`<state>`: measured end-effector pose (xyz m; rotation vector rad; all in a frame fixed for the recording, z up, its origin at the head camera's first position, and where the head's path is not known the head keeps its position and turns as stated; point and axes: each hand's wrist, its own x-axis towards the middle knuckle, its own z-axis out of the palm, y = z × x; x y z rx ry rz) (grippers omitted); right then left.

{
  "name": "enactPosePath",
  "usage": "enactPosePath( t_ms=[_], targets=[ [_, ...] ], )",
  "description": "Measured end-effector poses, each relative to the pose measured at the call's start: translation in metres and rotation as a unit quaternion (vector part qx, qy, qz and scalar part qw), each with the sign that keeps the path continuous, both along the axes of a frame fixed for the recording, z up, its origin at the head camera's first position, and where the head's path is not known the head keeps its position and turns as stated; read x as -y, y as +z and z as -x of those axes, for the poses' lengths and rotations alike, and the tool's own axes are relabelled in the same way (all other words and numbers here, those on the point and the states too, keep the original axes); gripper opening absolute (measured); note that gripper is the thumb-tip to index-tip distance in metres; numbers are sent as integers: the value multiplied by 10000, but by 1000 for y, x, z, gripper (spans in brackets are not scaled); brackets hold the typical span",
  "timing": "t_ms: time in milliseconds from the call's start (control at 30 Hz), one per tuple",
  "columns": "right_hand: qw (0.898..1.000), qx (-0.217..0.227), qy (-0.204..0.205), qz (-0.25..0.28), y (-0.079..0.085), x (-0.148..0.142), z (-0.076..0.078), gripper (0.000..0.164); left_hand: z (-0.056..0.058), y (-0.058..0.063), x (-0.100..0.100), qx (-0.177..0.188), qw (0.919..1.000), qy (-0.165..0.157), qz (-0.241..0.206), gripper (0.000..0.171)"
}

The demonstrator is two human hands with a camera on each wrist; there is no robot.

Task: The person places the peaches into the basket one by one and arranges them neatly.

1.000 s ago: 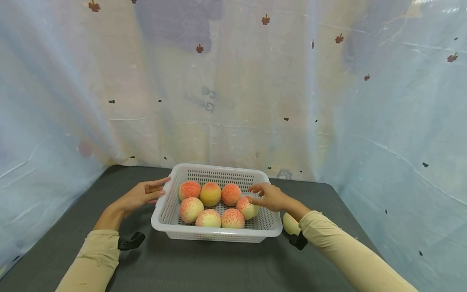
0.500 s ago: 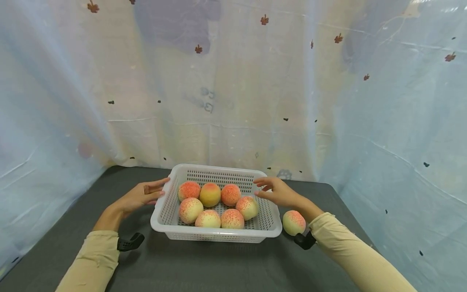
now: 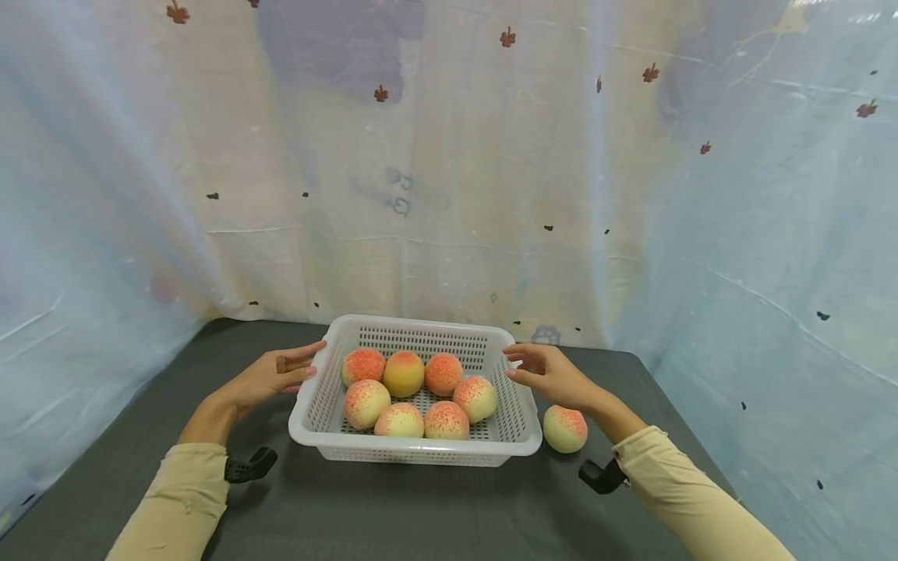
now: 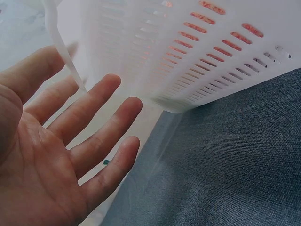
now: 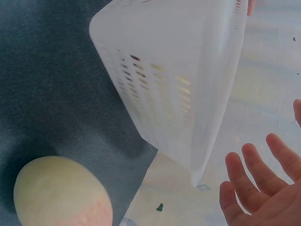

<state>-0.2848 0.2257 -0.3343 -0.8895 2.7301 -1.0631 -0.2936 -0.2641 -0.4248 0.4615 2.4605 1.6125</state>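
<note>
A white plastic basket (image 3: pixel 421 448) with slotted walls stands on the dark table, holding several peaches (image 3: pixel 403 374) in red, yellow and cream. My left hand (image 3: pixel 270 378) is at its left rim; the left wrist view shows thumb and forefinger at the rim (image 4: pixel 61 42) and the other fingers (image 4: pixel 106 136) spread beside the outer wall. Over the right rim hovers my right hand (image 3: pixel 550 378), fingers loosely bent and holding nothing. The right wrist view has its fingers (image 5: pixel 249 183) apart from the basket wall (image 5: pixel 155 70). One peach (image 3: pixel 564 428) lies outside, right of the basket, below the right hand.
A dark cloth (image 3: pixel 393 514) covers the table. Pale, patterned plastic sheeting (image 3: pixel 449 195) hangs behind it and along both sides. Black wrist mounts (image 3: pixel 250 465) sit at both sleeves, the right mount (image 3: pixel 602 475) near the loose peach.
My right hand has drawn back rightward from over the peach at the basket's right side to the rim. The loose peach outside is now more exposed. The left hand has stayed put.
</note>
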Motion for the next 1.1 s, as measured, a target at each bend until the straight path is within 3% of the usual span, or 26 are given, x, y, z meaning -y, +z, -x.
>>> enactPosePath(
  t_ms=[600,1100],
  targets=[
    [9999,-13,-96,95,-1,-31,-11,50,0,-1,0,-61,10000,-33,-70,70],
    [9988,-227,-417,-109,-14,-61,-14,49,-2,1,-1,-13,10000,-39,-66,70]
  ],
)
